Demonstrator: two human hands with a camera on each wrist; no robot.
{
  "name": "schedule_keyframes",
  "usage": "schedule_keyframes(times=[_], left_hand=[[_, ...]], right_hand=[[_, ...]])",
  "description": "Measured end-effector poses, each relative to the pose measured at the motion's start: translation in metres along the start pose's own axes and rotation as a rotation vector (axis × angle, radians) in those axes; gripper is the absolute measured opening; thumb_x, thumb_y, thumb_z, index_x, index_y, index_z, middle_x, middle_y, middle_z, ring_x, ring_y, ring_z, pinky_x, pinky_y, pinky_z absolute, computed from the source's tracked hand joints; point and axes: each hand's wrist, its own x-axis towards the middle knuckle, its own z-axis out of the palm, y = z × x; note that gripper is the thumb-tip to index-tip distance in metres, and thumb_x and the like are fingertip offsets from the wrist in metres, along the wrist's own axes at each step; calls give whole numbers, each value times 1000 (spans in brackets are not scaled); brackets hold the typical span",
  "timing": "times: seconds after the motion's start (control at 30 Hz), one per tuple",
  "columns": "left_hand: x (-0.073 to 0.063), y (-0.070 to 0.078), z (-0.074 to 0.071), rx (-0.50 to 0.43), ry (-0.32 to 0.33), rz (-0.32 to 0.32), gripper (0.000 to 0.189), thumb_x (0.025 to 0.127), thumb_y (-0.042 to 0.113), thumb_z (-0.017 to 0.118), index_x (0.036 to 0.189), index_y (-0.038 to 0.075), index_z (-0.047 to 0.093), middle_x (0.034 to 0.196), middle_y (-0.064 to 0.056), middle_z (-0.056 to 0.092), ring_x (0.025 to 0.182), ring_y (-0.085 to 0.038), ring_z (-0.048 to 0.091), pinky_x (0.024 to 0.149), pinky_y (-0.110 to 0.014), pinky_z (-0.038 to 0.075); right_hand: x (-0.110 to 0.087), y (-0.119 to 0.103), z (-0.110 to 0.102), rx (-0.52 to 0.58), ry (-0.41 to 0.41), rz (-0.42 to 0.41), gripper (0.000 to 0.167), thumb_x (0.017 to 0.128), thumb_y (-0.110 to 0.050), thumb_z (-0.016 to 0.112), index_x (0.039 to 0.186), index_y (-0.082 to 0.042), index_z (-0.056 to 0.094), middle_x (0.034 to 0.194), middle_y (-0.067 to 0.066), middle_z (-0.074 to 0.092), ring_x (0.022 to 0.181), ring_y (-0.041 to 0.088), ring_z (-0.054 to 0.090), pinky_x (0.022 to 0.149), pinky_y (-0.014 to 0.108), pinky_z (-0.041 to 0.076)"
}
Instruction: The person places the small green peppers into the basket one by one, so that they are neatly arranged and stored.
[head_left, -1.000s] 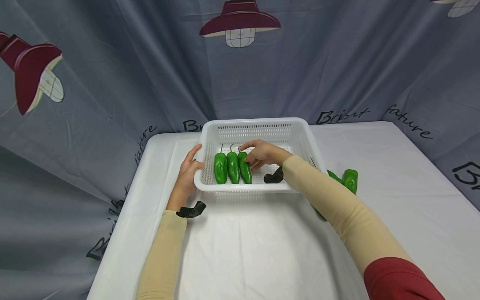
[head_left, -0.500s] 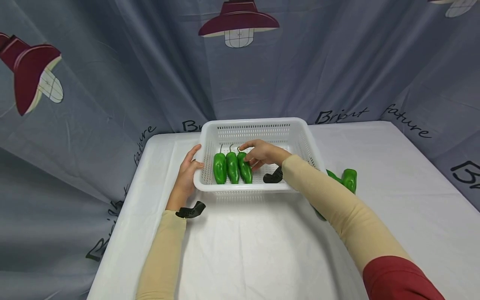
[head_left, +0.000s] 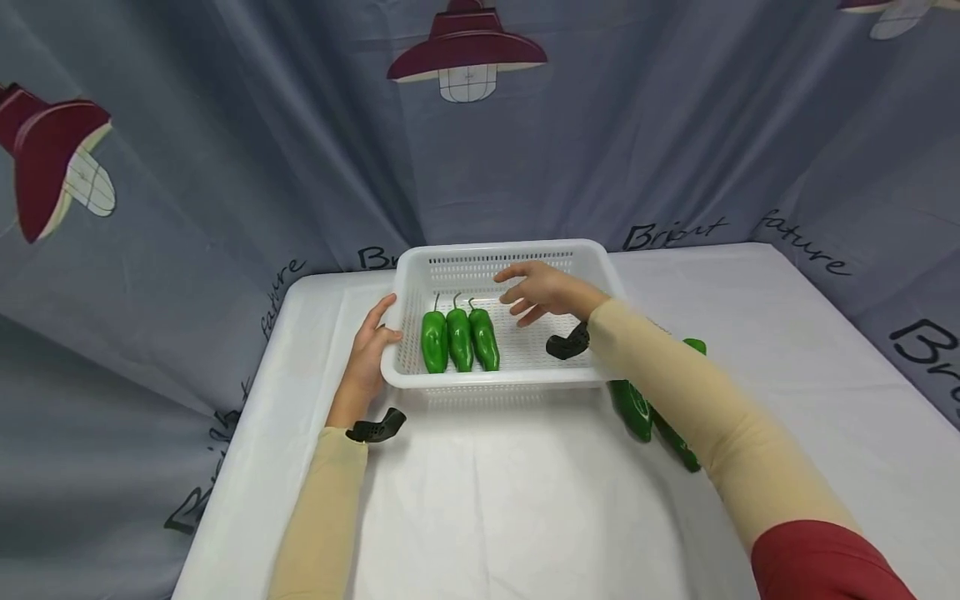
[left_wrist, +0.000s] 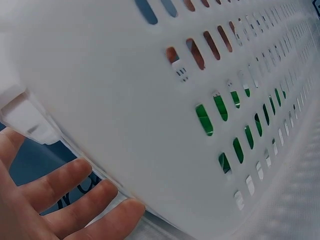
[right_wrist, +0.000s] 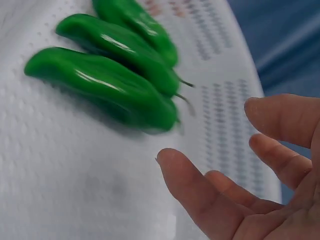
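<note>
Three green chili peppers lie side by side in the left part of a white plastic basket, their stems toward the far side. My left hand is at the basket's left end. In the left wrist view its loosely straight fingers touch the basket's outer edge. Over the basket, to the right of the peppers, hovers my right hand with spread fingers and nothing in it. The right wrist view shows the nearest pepper just beyond the fingertips.
More green peppers lie on the white tablecloth right of the basket, partly hidden under my right sleeve. A grey-blue curtain with printed lamps hangs behind and around the table.
My right hand has let go of the rightmost pepper in the basket and moved up and to the right, its fingers spreading. The left hand stays at the basket's left end.
</note>
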Motion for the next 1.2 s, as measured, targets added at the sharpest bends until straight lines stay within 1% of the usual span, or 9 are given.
schedule_keyframes(times=[0.2,0.3,0.43,0.53,0.6,0.73,0.93,1.07,1.2], left_hand=[[-2,0,-6,44,32,-8,75,90,4,40,162,23,27,158,-15,40,123,-21,54,87,-23,52],[-3,0,-8,45,34,-13,75,91,4,40,162,23,27,158,-15,41,122,-21,54,87,-23,53],[-4,-1,-10,43,35,-14,75,91,4,39,162,23,27,159,-14,40,123,-20,54,88,-23,52],[-5,-2,-9,46,33,-6,75,90,3,39,161,22,27,160,-12,38,121,-17,54,89,-22,51],[-5,-2,-9,46,31,0,75,90,3,39,161,22,27,160,-12,38,120,-15,54,89,-22,51],[-5,-1,-7,39,29,7,74,91,1,38,161,21,27,159,-14,39,119,-15,55,89,-22,51],[-6,-1,-3,41,14,3,73,92,2,36,162,21,25,163,-11,34,129,-21,48,91,-21,49],[-5,-1,-1,50,15,7,73,93,2,36,162,22,25,163,-11,35,131,-23,48,90,-21,50],[-4,-1,1,46,9,13,74,92,3,37,162,22,25,163,-10,35,131,-24,49,89,-21,51]], right_hand=[[-24,-6,-36,-31,44,-32,60,103,-9,55,159,-14,35,166,17,28,137,44,50,93,45,58],[-37,-3,-51,-50,67,-37,61,103,-11,56,160,-14,33,165,19,28,137,43,51,95,46,57],[-56,6,-71,-88,98,-52,63,102,-13,57,160,-13,32,160,21,36,123,35,61,92,44,59],[-73,16,-85,-106,122,-66,64,102,-14,57,160,-10,31,154,22,42,107,22,67,89,42,60],[-83,24,-94,-108,134,-67,64,102,-14,57,160,-9,29,152,23,43,102,18,68,89,42,60],[-101,40,-111,-100,155,-62,67,104,-17,56,161,-7,24,156,27,37,104,17,69,91,45,59],[-122,68,-134,-91,181,-34,70,105,-21,55,163,-8,19,162,29,27,114,20,67,94,45,58],[-133,87,-146,-66,196,-21,71,105,-23,53,163,-6,15,159,31,29,110,14,67,94,45,59],[-140,107,-155,-38,204,-2,73,106,-26,52,163,-5,12,161,30,25,106,9,68,92,42,59]])
